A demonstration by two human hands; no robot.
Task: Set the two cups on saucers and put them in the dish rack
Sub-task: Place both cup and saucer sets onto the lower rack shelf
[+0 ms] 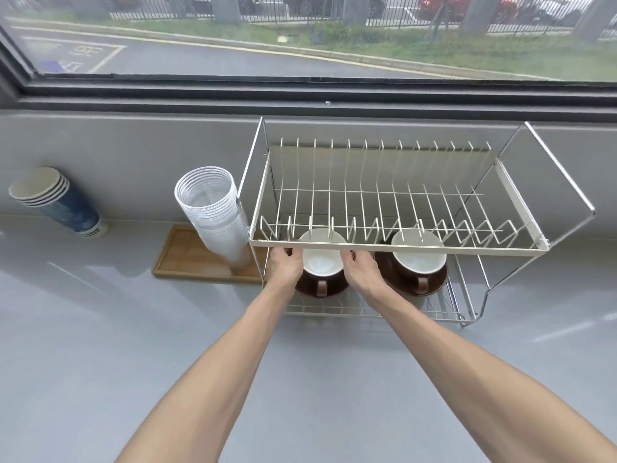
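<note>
In the lower level of the dish rack [397, 243] stand two cups on saucers: left cup [322, 259] between my grips, right cup [419, 253] beside it. A tray [187, 259] lies left of the rack on the bench [133, 329].

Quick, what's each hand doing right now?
Left hand: closed on the left side of the left saucer.
Right hand: closed on the same saucer's right side.

The dish rack's upper tier [397, 245] overhangs both cups; front stays open.
</note>
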